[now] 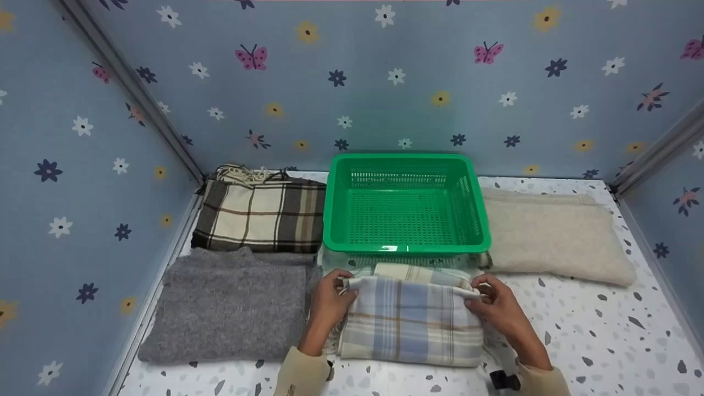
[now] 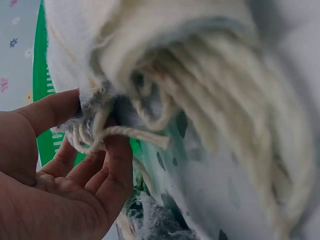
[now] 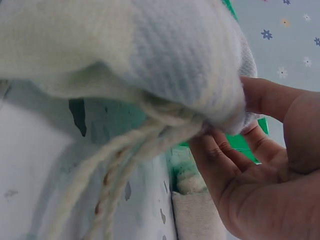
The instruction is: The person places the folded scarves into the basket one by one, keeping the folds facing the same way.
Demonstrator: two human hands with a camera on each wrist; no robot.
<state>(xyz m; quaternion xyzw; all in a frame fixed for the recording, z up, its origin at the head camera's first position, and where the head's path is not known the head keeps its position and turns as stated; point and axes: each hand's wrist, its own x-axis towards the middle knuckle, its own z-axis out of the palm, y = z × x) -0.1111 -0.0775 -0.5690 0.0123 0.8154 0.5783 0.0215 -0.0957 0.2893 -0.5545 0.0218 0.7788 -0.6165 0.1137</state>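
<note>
1. Surroundings: a speckled table [image 1: 583,330] is bounded by a left wall [image 1: 60,198], a far wall [image 1: 368,110] and a right wall [image 1: 685,176], all printed with flowers.
2. Far left: a folded dark-and-cream plaid [image 1: 258,214], fringe at its far edge, close against the basket's left side.
3. Near left: a folded grey cloth [image 1: 231,308], nearer than the dark-and-cream plaid and just beside the left hand [image 1: 331,300].
4. Right: a folded beige cloth [image 1: 555,234], beside the basket.
5. Obstruction: the basket [image 1: 363,246] stands directly beyond the blue plaid [image 1: 412,324], between it and the far wall.
6. Container: the basket is green, rectangular and upright, with slotted sides; its perforated floor is visible through the open top.
7. Blue plaid: folded, at the near centre of the table, between the grey cloth and the right hand [image 1: 498,308]. Pale fringe [image 2: 225,95] hangs from it in the left wrist view.
8. Grip: the left hand pinches its far left corner, thumb and fingers clamped on the fabric; the right hand pinches the far right corner likewise.
</note>
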